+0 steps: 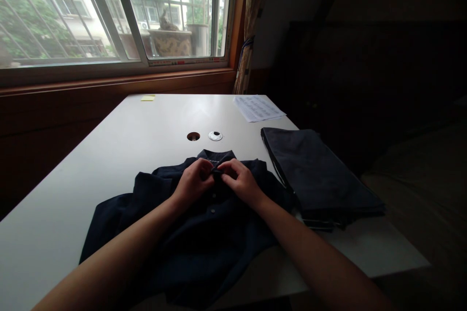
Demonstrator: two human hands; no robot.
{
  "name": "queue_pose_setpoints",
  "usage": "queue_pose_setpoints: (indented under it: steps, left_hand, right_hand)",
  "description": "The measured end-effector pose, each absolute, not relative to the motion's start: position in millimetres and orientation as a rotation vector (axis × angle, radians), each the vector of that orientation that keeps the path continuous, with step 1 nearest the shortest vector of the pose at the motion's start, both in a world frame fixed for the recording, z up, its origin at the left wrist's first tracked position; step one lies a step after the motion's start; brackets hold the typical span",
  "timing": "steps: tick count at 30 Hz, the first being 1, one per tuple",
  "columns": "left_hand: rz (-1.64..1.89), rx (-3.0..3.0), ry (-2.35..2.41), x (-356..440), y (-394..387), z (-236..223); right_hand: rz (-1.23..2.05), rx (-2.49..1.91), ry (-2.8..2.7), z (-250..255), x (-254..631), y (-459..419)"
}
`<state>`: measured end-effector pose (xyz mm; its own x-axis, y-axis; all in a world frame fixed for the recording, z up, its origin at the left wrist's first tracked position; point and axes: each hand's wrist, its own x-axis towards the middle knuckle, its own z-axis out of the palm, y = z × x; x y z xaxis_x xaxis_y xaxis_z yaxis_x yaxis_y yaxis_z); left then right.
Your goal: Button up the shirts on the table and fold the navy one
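Observation:
A dark navy button-up shirt (189, 248) lies spread on the white table, its collar toward the window and its sleeves out to the sides. At the collar, my left hand (194, 179) pinches the shirt's fabric between thumb and fingers. My right hand (241, 182) grips the collar's other side, and the fingertips of both hands almost meet. Small round buttons (213, 211) run down the front just below the hands. Whether a button sits between the fingers is hidden.
Right of the shirt rests a stack of folded dark cloth (321, 170). Printed papers (258, 108) lie at the table's (73, 189) far right corner, a yellow sticky note (148, 98) at the far left. Beyond the shirt are a round cable hole (193, 136) and a silvery grommet (215, 135).

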<state>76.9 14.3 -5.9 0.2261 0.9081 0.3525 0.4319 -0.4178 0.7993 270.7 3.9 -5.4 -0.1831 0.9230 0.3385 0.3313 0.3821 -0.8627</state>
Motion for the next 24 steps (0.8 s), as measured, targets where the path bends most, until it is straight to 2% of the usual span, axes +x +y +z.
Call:
queue_pose_setpoints:
  steps: [5, 10, 16, 24]
  left_hand:
    - [1.095, 1.835, 1.091, 72, 17, -1]
    - [1.025, 1.860, 0.834, 70, 21, -3]
    - [0.942, 2.016, 0.871, 75, 20, -8]
    - [0.958, 1.961, 0.775, 69, 18, 7]
  right_hand:
    - [0.653, -1.167, -1.673, 0, 277, 6]
    - [0.787, -1.140, -1.559, 0, 280, 6]
    - [0.783, -1.130, -1.392, 9, 281, 1]
    - [0.726, -1.233, -1.242, 3, 287, 8]
